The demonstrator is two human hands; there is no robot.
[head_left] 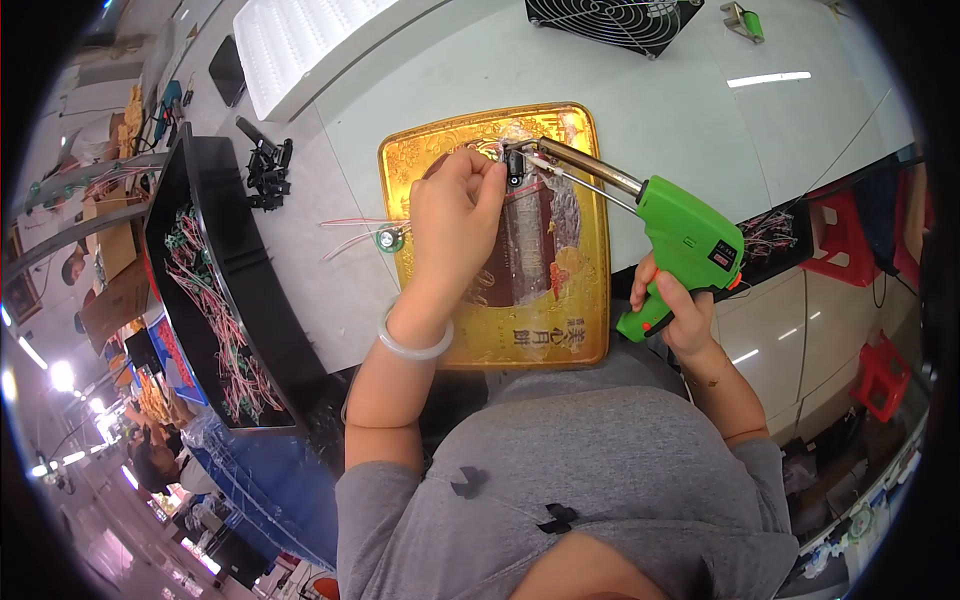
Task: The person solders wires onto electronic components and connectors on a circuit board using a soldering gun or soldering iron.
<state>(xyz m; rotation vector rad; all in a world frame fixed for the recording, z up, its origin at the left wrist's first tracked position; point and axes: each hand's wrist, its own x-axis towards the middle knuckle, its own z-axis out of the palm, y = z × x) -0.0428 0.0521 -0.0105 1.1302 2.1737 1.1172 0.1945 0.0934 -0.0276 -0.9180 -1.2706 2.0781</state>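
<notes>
The green soldering gun (690, 235) sits in the right hand (683, 308), whose fingers wrap its grip at the near right of the gold tin tray (590, 310); its body is past the tray's right edge and its metal tube and thin rod reach left over the tray's far part. It should have a fair weight and a stiff plastic shell, and the grip looks the place to take hold, since the metal at the front may be hot. Where those rods end, a small black part (516, 168) stands above the tray, beside the left hand (460, 205). That hand's thumb and fingertips are drawn together at the part; whether they pinch it or a wire I cannot tell. The part is likely very light, hard and smooth, best taken by its sides, clear of the tip. The round green board (389, 238) lies at the tray's left edge, its thin red and white wires trailing left onto the worktop (450, 80); the wires should be limp, with fragile joints, so lifting by the board's rim seems kinder than pulling on them. The tray itself is probably thin, stiff and rather slick, best steadied by its raised rim.
</notes>
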